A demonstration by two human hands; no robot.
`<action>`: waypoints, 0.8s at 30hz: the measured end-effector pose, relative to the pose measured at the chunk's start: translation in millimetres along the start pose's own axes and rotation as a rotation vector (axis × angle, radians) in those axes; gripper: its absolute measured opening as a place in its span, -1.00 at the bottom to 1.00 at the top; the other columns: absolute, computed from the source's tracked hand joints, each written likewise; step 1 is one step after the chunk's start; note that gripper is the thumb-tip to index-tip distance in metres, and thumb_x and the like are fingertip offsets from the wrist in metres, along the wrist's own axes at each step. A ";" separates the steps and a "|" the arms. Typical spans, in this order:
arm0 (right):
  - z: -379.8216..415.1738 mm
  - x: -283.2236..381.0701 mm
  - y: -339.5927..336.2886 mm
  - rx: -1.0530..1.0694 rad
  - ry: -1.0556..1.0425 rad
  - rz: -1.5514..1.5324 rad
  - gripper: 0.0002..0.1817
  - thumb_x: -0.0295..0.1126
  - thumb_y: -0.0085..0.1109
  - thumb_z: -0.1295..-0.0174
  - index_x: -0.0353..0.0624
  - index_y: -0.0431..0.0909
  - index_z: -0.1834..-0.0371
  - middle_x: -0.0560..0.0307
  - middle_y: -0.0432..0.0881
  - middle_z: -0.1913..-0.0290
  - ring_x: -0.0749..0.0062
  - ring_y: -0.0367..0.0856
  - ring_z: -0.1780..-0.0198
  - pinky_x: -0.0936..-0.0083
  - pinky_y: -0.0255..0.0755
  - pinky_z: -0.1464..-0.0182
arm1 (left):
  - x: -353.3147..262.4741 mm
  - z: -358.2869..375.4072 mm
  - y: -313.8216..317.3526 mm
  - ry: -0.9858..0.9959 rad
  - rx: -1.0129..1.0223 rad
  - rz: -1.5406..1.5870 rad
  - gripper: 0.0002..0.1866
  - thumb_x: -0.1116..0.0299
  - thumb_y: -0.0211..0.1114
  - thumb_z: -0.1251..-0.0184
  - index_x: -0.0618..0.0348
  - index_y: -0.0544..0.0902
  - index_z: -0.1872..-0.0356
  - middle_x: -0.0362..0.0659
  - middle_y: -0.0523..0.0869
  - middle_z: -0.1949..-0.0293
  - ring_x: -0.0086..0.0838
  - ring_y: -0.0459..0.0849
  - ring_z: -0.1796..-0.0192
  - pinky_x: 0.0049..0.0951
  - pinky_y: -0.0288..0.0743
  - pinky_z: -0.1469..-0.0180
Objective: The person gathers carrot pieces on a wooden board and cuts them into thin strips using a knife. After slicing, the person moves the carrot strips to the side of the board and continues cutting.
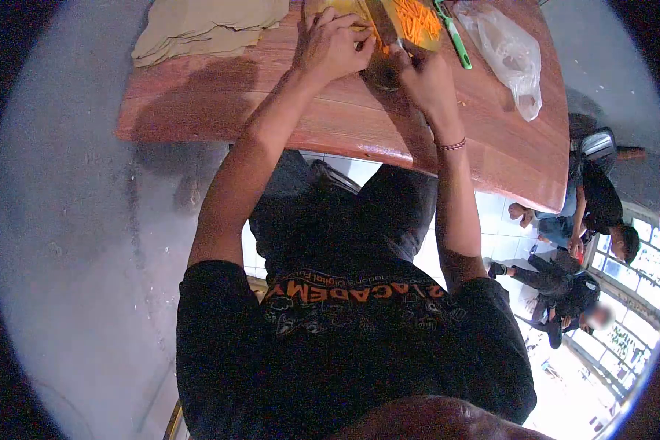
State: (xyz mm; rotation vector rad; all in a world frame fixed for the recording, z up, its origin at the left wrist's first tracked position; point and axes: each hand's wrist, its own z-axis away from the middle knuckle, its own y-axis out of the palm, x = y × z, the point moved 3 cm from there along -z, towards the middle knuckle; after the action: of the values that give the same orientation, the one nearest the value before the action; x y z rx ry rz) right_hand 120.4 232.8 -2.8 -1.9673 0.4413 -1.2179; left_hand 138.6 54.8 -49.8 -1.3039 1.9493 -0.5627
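Note:
At the table's far edge, my right hand (427, 77) is closed around the handle of a knife (383, 23). The blade points away from me over a yellowish cutting board (337, 7). My left hand (334, 48) is just left of the blade, its fingers bent and pressed on bits of carrot (378, 40) beside the knife; the fingertips partly hide them. Thin orange carrot strips (418, 20) lie in a pile right of the knife. A peeler with a green handle (457, 42) rests to the right of the pile.
A crumpled clear plastic bag (507, 59) lies on the right of the wooden table (323, 121). Flat brown sheets (209, 26) are stacked at the far left. Two people (565, 293) sit off to the right, near bright windows.

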 end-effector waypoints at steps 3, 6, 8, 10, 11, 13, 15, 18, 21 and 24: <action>2.4 4.0 -1.3 0.021 -0.004 0.032 -0.64 -0.15 0.09 -0.35 -0.24 0.66 0.11 -0.38 0.66 0.33 -0.32 0.66 0.21 -0.05 0.56 0.16 | 0.4 1.1 0.5 -0.011 0.027 -0.025 -0.78 0.07 0.31 -0.17 -0.15 0.86 0.36 -0.37 0.76 0.06 -0.34 0.58 -0.04 -0.12 0.31 -0.20; 3.6 11.7 -4.5 0.061 0.049 0.071 -0.64 -0.15 0.09 -0.34 -0.24 0.66 0.11 -0.38 0.67 0.32 -0.31 0.66 0.20 -0.06 0.57 0.13 | -2.2 0.9 -2.1 -0.002 0.022 -0.049 -0.77 0.06 0.31 -0.17 -0.15 0.86 0.36 -0.35 0.76 0.05 -0.32 0.58 -0.05 -0.12 0.30 -0.22; 3.5 12.4 -2.5 0.030 0.028 0.077 -0.64 -0.14 0.09 -0.34 -0.24 0.67 0.12 -0.37 0.67 0.33 -0.31 0.67 0.21 -0.06 0.57 0.14 | -1.6 0.9 -2.0 0.001 0.021 -0.024 -0.77 0.07 0.30 -0.18 -0.13 0.85 0.36 -0.35 0.76 0.06 -0.31 0.58 -0.05 -0.12 0.29 -0.22; 3.8 11.3 -0.8 0.001 0.010 0.082 -0.64 -0.14 0.10 -0.33 -0.24 0.67 0.13 -0.37 0.67 0.35 -0.31 0.67 0.23 -0.06 0.57 0.15 | -2.7 0.4 -3.3 -0.012 0.042 -0.019 -0.76 0.07 0.30 -0.21 -0.11 0.85 0.34 -0.37 0.76 0.07 -0.29 0.58 -0.06 -0.12 0.31 -0.23; 2.9 10.5 0.2 0.008 -0.003 0.087 -0.64 -0.14 0.10 -0.33 -0.24 0.67 0.13 -0.37 0.67 0.35 -0.31 0.67 0.24 -0.06 0.57 0.15 | -3.1 0.1 -3.8 -0.023 0.062 -0.014 -0.75 0.06 0.30 -0.23 -0.10 0.85 0.32 -0.40 0.77 0.09 -0.28 0.57 -0.07 -0.12 0.32 -0.23; 2.0 10.1 0.4 0.015 -0.018 0.092 -0.63 -0.14 0.11 -0.33 -0.24 0.67 0.13 -0.38 0.66 0.36 -0.30 0.67 0.25 -0.06 0.57 0.15 | -4.9 -0.2 -4.6 -0.025 0.048 -0.016 -0.76 0.07 0.30 -0.21 -0.10 0.85 0.33 -0.37 0.76 0.08 -0.29 0.57 -0.06 -0.12 0.31 -0.23; 2.1 12.0 -0.2 0.021 -0.010 0.107 -0.63 -0.14 0.11 -0.33 -0.25 0.67 0.13 -0.39 0.66 0.36 -0.29 0.68 0.24 -0.06 0.57 0.15 | -7.1 -0.5 -7.5 -0.029 0.034 -0.019 -0.77 0.09 0.31 -0.18 -0.11 0.85 0.34 -0.34 0.76 0.07 -0.29 0.58 -0.06 -0.11 0.29 -0.22; 4.3 17.3 -4.4 0.028 0.022 0.096 -0.63 -0.14 0.10 -0.34 -0.26 0.67 0.13 -0.39 0.66 0.35 -0.29 0.67 0.24 -0.06 0.57 0.14 | -8.8 -0.4 -10.7 -0.023 0.036 -0.073 -0.76 0.05 0.30 -0.24 -0.12 0.85 0.34 -0.38 0.76 0.09 -0.28 0.58 -0.05 -0.11 0.31 -0.24; 0.9 13.3 -1.5 0.025 -0.029 0.104 -0.64 -0.15 0.09 -0.35 -0.26 0.67 0.15 -0.39 0.66 0.35 -0.30 0.67 0.25 -0.06 0.57 0.15 | -6.1 -0.9 -5.7 -0.004 0.051 -0.080 -0.76 0.05 0.29 -0.24 -0.14 0.85 0.33 -0.36 0.75 0.08 -0.26 0.58 -0.06 -0.11 0.32 -0.23; 2.1 16.4 -5.1 0.063 0.032 0.114 -0.64 -0.16 0.08 -0.36 -0.27 0.66 0.16 -0.38 0.66 0.35 -0.31 0.66 0.25 -0.06 0.56 0.16 | -2.6 0.8 -2.8 -0.007 -0.002 -0.098 -0.75 0.04 0.30 -0.23 -0.12 0.84 0.30 -0.33 0.75 0.09 -0.24 0.58 -0.05 -0.10 0.34 -0.21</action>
State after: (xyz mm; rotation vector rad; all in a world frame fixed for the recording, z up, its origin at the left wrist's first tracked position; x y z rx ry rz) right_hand 129.7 226.6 10.4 -1.8461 0.5180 -1.1787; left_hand 141.5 56.1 -47.6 -1.4067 1.8889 -0.6033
